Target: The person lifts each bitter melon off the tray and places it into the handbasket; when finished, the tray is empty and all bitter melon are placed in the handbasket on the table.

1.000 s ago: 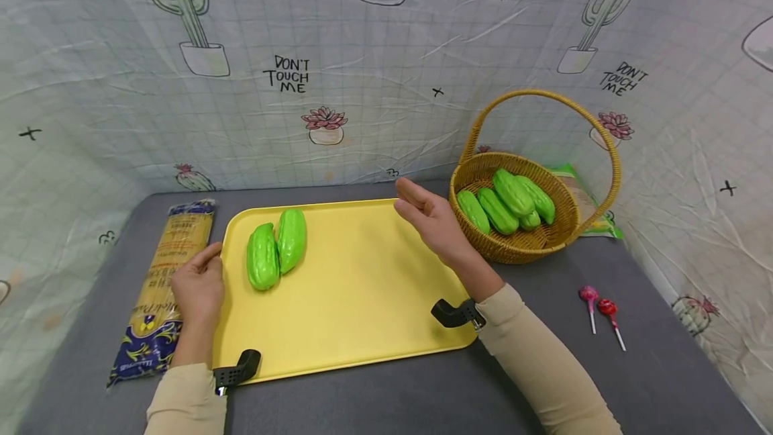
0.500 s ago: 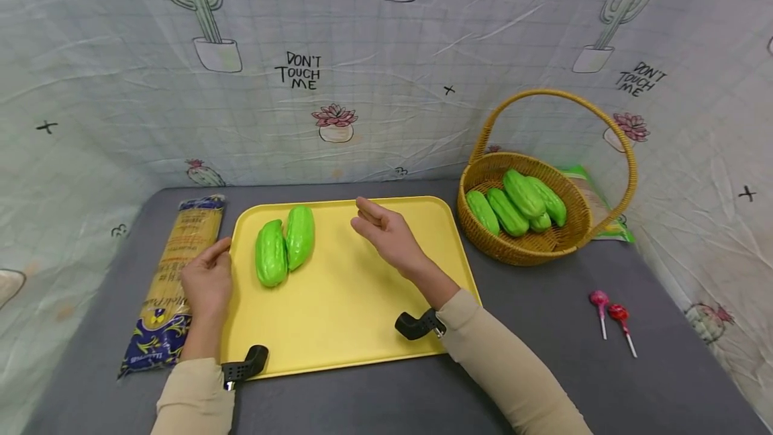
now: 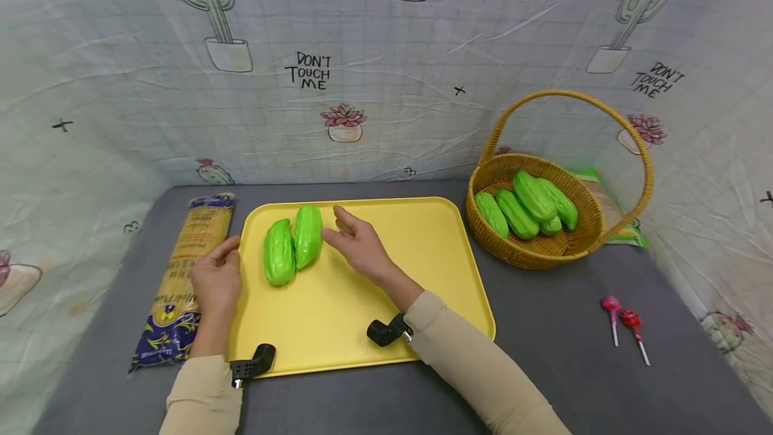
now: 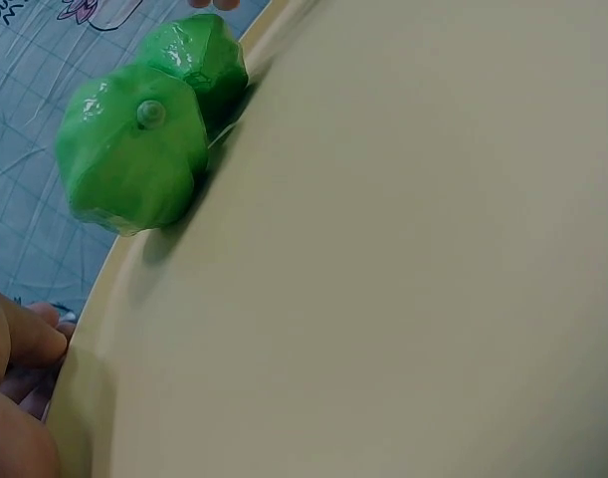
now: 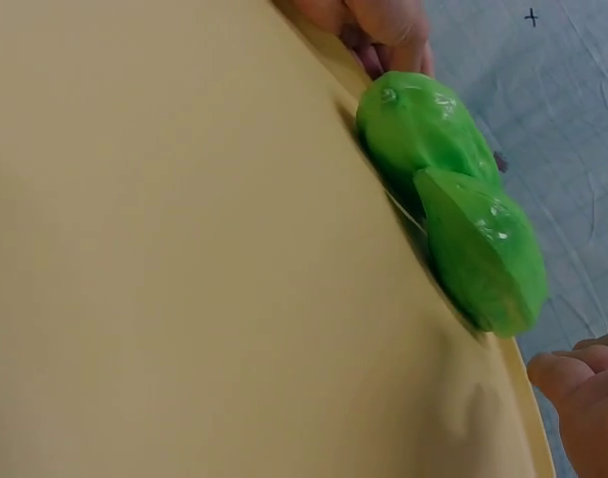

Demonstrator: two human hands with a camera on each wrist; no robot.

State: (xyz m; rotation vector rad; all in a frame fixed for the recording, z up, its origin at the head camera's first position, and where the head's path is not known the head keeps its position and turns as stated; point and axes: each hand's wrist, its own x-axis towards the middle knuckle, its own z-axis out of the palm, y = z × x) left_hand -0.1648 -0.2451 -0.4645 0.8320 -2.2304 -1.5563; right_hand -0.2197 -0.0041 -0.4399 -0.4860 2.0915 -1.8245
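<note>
Two glossy green ribbed gourd-like vegetables lie side by side at the left of the yellow tray [image 3: 398,314], the left vegetable [image 3: 280,252] touching the right vegetable [image 3: 308,236]. My left hand [image 3: 219,279] grips the tray's left rim; in the left wrist view its thumb and curled fingers [image 4: 40,344] are at the edge. Over the tray, my right hand [image 3: 361,245] holds nothing, fingers extended and thumb apart, thumb tip close to the right vegetable. In the right wrist view, its fingers [image 5: 582,373] appear just beside that vegetable's end.
A wicker basket [image 3: 531,262] with several more green vegetables [image 3: 535,197] stands at the back right, a green-edged packet [image 3: 628,233] behind it. Two lollipops [image 3: 612,304] lie at the right. A spaghetti packet [image 3: 187,254] lies left of the tray, beside my left forearm.
My right hand has moved left from beside the basket, across the tray, to the right vegetable. My left hand stays at the tray's rim. The head view has shifted slightly.
</note>
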